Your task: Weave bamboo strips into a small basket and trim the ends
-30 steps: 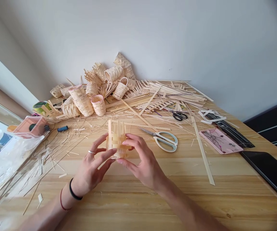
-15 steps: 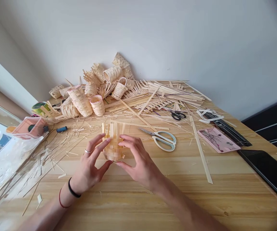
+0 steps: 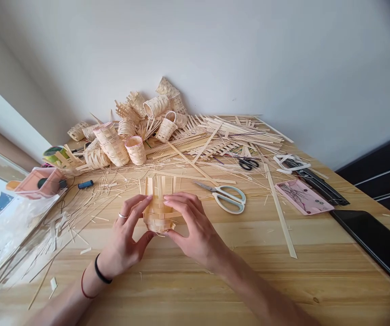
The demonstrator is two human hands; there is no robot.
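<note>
Both hands hold a half-woven basket [image 3: 159, 213] between them, just above the near middle of the worktop [image 3: 215, 280]. The left hand [image 3: 124, 242] curls against its left wall, fingertips on the woven bands and thumb low near the base. The right hand [image 3: 195, 231] closes on it from the right, fingers laid across the upper band and thumb tucked under the bottom edge. Both hands touch the basket, so neither is nearer than the other.

The basket stands with its long axis upright and its open end up. Its loose stakes [image 3: 159, 183] rise above the fingers. The woven part sits low, mostly covered by the fingers.

White-handled scissors [image 3: 230, 199] lie just right of the hands, blades pointing left and far. A long strip [image 3: 279, 213] lies further right, with a pink tray [image 3: 303, 197] beyond it. A heap [image 3: 127, 131] of small woven baskets lies against the far wall, with loose strips [image 3: 229, 131] to its right.
</note>
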